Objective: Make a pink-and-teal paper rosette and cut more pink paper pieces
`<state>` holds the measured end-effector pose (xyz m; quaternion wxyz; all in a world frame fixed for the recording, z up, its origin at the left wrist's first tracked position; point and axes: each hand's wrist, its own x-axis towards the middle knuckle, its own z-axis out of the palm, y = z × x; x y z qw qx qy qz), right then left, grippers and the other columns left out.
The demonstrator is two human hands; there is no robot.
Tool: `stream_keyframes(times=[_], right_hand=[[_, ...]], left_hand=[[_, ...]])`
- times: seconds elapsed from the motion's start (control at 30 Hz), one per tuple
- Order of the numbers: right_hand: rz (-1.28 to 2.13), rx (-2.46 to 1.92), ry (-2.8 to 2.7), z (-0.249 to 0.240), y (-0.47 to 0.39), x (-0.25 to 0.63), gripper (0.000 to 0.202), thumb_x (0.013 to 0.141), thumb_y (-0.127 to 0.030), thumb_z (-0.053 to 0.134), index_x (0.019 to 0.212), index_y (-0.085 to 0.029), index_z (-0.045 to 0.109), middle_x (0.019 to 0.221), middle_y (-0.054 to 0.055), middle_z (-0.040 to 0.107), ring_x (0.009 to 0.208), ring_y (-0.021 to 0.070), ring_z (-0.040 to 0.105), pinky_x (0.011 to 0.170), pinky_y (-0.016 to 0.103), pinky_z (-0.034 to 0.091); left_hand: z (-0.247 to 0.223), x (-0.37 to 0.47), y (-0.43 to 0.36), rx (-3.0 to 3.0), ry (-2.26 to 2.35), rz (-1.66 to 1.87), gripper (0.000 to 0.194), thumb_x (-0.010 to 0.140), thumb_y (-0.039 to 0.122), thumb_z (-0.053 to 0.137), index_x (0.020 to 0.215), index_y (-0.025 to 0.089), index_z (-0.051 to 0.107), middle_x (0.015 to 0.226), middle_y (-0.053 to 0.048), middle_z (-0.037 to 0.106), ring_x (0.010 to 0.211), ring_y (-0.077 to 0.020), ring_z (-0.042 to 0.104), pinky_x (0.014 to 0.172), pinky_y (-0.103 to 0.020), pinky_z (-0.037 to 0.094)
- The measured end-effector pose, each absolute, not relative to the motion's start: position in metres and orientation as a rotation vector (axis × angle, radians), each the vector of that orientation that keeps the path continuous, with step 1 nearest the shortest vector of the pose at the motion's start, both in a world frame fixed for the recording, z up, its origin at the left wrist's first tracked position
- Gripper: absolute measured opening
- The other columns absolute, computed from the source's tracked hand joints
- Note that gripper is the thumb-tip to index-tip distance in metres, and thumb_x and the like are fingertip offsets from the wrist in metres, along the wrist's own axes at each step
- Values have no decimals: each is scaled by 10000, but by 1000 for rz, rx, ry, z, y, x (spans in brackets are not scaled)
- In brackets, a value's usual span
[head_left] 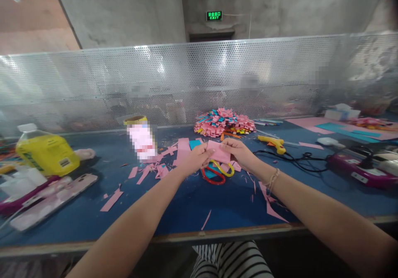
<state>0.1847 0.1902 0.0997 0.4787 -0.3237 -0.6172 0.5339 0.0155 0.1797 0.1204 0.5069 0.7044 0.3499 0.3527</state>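
A small pink sheet of paper is stretched between my two hands above the middle of the table. My left hand is closed on its left edge, and my right hand pinches the upper right corner. Right beneath the sheet lie scissors with one red and one yellow handle loop; the blades are hidden. Close to my left hand, pink paper strips and a blue piece of paper rest on the table.
Behind my hands sits a heap of pink and blue fringed paper. To the right are a yellow glue gun and a purple power strip with black cables. A yellow jug and a phone occupy the left. Perforated metal stands behind.
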Motion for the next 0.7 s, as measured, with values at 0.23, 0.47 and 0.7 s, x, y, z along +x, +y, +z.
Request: stream_keyframes(times=[0.23, 0.47, 0.7], right_hand=[[1415, -861, -1550, 111, 187, 192, 326, 619, -433, 654, 660, -171, 466, 516, -53, 467, 420, 78, 448, 427, 203, 413], [1183, -912, -1966, 117, 188, 203, 267, 752, -411, 495, 649, -165, 478, 496, -19, 528, 453, 116, 537, 459, 211, 420], [754, -1020, -2115, 113, 184, 192, 207, 809, -277, 426, 647, -169, 494, 462, -32, 511, 396, 86, 453, 410, 186, 335]], left_hand=[[118, 12, 184, 1682, 758, 804, 255, 739, 392, 545, 761, 176, 412, 363, 114, 297, 275, -35, 239, 327, -169, 167], [118, 9, 184, 1712, 852, 814, 296, 727, 409, 527, 618, 181, 373, 362, 98, 275, 283, -39, 236, 321, -181, 166], [118, 9, 187, 2041, 1067, 978, 255, 769, 346, 454, 596, 163, 412, 545, 34, 427, 477, -73, 418, 419, -177, 299]])
